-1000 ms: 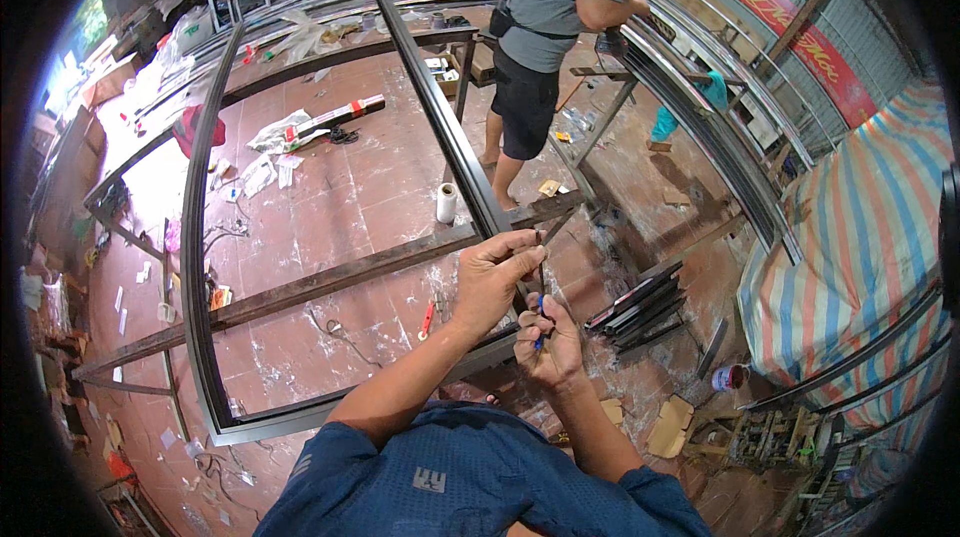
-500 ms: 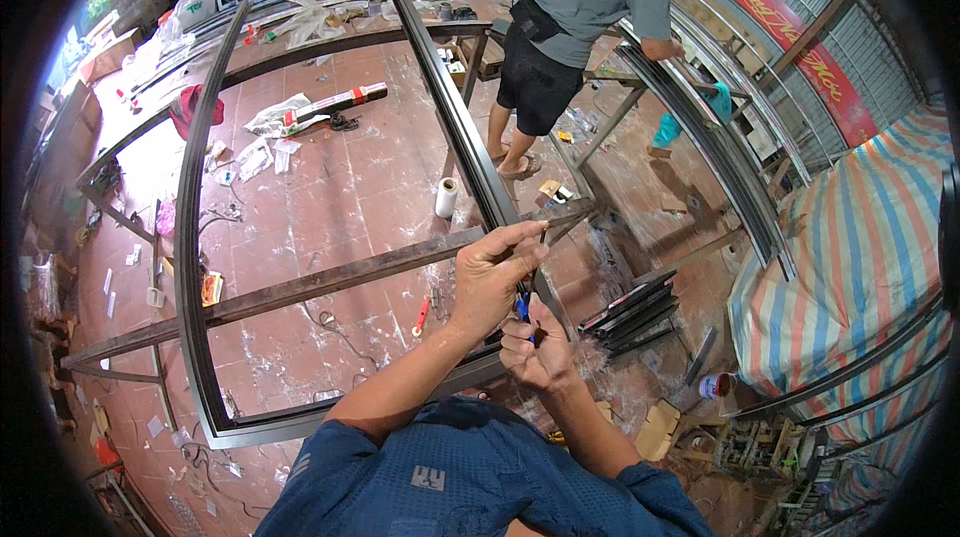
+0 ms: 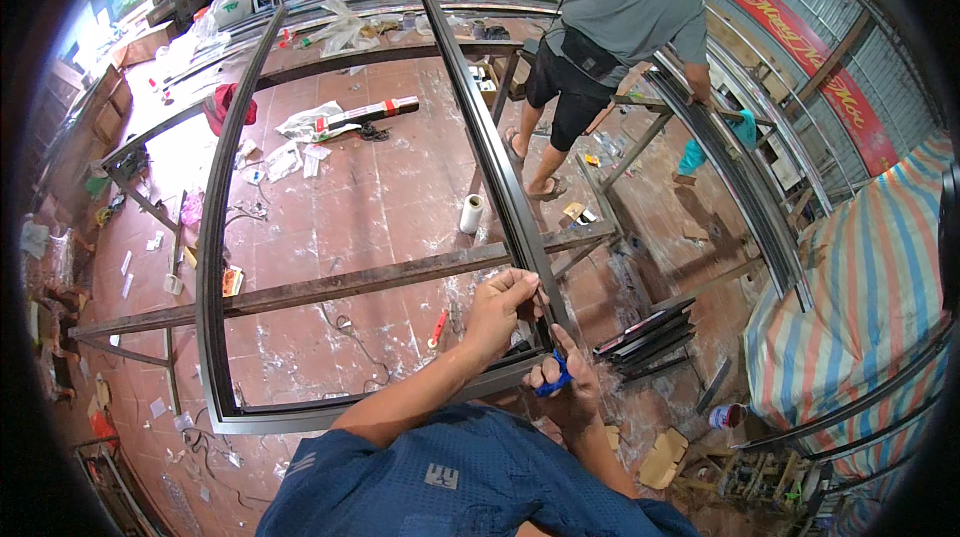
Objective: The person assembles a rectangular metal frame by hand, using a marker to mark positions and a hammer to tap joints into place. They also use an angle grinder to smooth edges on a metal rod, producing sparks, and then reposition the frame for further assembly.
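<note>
My left hand is closed in a pinch over the near right corner of a large dark grey metal frame. Between thumb and fingers it has the end of a thin dark strip. Just below and to the right, my right hand is closed around scissors with blue handle loops. Its index finger reaches up along them. The blades are hard to make out against the dark frame. Both hands are close together, slightly apart.
Rusty metal bars support the frame above a littered tiled floor. A white roll stands beneath it. A person in a grey shirt handles long dark profiles at the right. Striped sheeting covers a pile beyond.
My view has shifted a little. My left hand has drawn back along the frame's right side. The right hand has turned, so the blue scissor handles show more. The other person leans toward the profiles.
</note>
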Demonstrator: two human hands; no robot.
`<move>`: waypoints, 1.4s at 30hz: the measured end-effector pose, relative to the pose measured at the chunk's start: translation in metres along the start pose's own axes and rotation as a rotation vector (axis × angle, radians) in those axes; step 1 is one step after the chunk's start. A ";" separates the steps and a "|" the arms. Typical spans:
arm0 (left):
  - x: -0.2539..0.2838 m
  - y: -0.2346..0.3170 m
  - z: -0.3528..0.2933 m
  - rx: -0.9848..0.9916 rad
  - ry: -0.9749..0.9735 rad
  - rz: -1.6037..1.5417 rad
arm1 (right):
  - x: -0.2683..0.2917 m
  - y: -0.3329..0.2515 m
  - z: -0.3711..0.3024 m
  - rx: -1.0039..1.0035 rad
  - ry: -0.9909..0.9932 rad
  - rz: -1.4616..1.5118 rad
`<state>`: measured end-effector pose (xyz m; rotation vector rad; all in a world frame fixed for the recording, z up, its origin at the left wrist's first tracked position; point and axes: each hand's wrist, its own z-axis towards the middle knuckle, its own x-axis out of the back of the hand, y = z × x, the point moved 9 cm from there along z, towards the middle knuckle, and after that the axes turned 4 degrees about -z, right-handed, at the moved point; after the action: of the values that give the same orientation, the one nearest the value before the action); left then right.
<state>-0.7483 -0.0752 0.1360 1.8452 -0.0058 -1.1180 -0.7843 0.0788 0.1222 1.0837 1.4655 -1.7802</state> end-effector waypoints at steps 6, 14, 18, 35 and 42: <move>0.009 -0.031 -0.014 0.134 0.006 0.074 | -0.002 -0.006 -0.021 -0.047 -0.048 0.033; 0.102 0.023 -0.035 -0.178 0.087 0.764 | 0.111 -0.073 -0.049 0.204 0.672 -0.595; 0.207 0.126 -0.096 -0.384 0.580 1.227 | 0.194 -0.088 -0.078 0.185 0.960 -0.776; 0.513 0.164 -0.479 -0.610 1.964 0.816 | 0.230 -0.018 -0.051 -0.255 0.678 -0.601; 0.554 0.127 -0.446 -0.742 1.159 -0.286 | 0.201 -0.008 -0.054 -0.466 0.660 -0.508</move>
<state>-0.0631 -0.0692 -0.0925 1.5507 1.1903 -0.0231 -0.8792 0.1440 -0.0515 1.1629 2.5889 -1.2851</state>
